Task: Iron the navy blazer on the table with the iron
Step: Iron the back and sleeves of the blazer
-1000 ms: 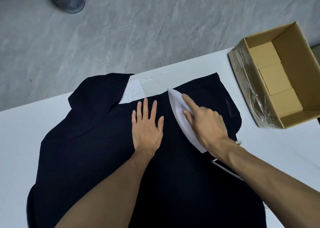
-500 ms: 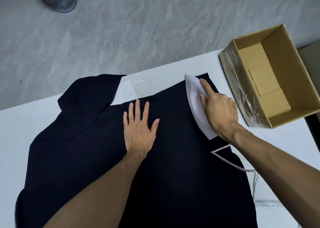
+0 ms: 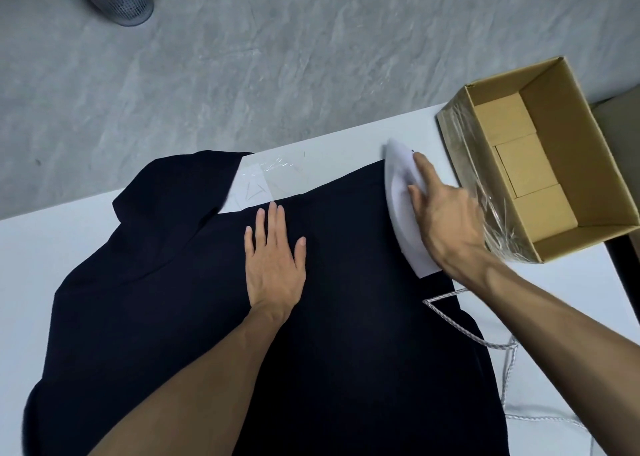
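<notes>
The navy blazer (image 3: 173, 299) lies spread on the desk (image 3: 52, 244). The left hand (image 3: 275, 261) presses it flat with straight fingers, while the right hand (image 3: 446, 223) grips the iron (image 3: 400, 196) at the cloth's far edge, to the right of the left hand. Ironing appears to be under way; the area left of the left hand is probably not yet pressed.

white table (image 3: 45, 247), navy blazer (image 3: 173, 317) spread flat, cardboard box (image 3: 571, 244) at far right corner

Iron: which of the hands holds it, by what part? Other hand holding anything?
Right hand grips the iron by its top, handle hidden under the palm. Left hand rests flat on the navy blazer, holding nothing.
</notes>
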`<state>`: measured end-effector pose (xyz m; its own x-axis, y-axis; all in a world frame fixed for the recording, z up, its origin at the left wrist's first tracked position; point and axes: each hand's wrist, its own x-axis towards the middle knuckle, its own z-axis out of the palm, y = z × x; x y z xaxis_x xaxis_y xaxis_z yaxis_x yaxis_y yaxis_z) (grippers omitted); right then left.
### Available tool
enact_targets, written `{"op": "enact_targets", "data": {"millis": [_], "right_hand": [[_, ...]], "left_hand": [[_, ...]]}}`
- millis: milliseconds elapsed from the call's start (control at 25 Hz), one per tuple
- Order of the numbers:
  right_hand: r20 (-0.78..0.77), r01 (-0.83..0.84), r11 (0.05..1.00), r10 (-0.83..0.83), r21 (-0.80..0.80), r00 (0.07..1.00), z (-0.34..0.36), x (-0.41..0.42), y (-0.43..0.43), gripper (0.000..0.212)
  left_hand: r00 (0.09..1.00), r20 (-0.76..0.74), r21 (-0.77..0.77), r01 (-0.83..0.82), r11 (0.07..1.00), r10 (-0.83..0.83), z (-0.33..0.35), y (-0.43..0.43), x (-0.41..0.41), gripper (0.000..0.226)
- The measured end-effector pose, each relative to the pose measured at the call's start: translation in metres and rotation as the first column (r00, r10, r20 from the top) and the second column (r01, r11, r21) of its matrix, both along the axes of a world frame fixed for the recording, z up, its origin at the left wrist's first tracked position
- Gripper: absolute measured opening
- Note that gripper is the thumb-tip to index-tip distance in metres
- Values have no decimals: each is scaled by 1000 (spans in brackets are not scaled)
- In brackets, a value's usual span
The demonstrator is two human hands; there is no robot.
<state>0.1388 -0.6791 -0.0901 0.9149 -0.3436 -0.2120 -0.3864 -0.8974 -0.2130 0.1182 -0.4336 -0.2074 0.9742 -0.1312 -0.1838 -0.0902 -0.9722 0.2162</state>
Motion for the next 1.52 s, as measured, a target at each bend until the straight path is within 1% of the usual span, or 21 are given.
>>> {"op": "enact_targets", "data": {"millis": [80, 160, 240, 320, 400, 480, 600, 680, 800, 880, 1120, 1200, 1280, 1400, 1440, 1480, 1520], "right_hand": [[-36, -110, 993, 111, 44, 993, 2, -7, 28, 50], [-80, -228, 973, 231, 42, 970, -5, -14, 61, 52], [-114, -311, 950, 310, 7, 944, -14, -19, 92, 54], [-130, -328, 944, 320, -45, 938, -20, -21, 103, 54], [-136, -306, 950, 296, -61, 945, -24, -20, 92, 53], [-112, -246, 968, 239, -57, 965, -23, -17, 67, 51], [-77, -156, 985, 151, -73, 986, -20, -11, 24, 48], [-84, -122, 988, 114, -98, 990, -17, -9, 7, 46], [-104, -115, 987, 103, -114, 989, -16, -8, 0, 45], [-87, -102, 988, 92, -116, 992, -16, -7, -1, 45], [-16, 55, 994, -57, -97, 998, -15, -4, -24, 47], [-31, 63, 994, -66, -87, 997, -13, -3, -23, 46], [-34, 48, 997, -51, -68, 998, -8, -2, -15, 47], [-8, -48, 999, 48, -16, 999, 3, -13, 17, 51], [-3, -88, 996, 89, 15, 996, 7, -19, 34, 52], [-5, -132, 990, 132, 44, 991, 10, -26, 54, 53], [-15, -179, 982, 181, 64, 983, 10, -32, 77, 54]], "left_hand": [[998, -4, -111, -64, 992, 64, 3, 1, -1, 58], [996, 8, -191, -86, 978, 89, 4, 1, -3, 56], [994, 14, -234, -100, 967, 106, 4, 2, -2, 57], [995, 15, -208, -89, 974, 94, 3, 1, -1, 58], [999, 18, -99, -46, 994, 48, 2, 2, -1, 60], [1000, 6, -9, -10, 1000, 10, 1, 2, -1, 63], [1000, -3, 60, 4, 998, -4, 0, 2, -1, 64], [1000, -2, 93, 18, 996, -18, 0, 1, -1, 62], [1000, -6, 108, 28, 994, -27, 0, 1, 0, 60], [1000, -3, 104, 26, 994, -26, -1, 2, -1, 60], [1000, 11, 72, 25, 997, -26, -3, 1, 0, 60], [1000, 7, 13, -1, 1000, 0, -3, 2, -1, 58], [999, 21, -99, -43, 994, 45, 0, 2, -2, 55], [994, 29, -271, -91, 958, 103, 9, 1, -1, 51], [992, 5, -369, -119, 922, 130, 14, 1, -2, 50], [983, -45, -493, -176, 852, 177, 22, 5, -3, 53], [967, -101, -601, -245, 761, 232, 31, 13, -5, 56]]}}
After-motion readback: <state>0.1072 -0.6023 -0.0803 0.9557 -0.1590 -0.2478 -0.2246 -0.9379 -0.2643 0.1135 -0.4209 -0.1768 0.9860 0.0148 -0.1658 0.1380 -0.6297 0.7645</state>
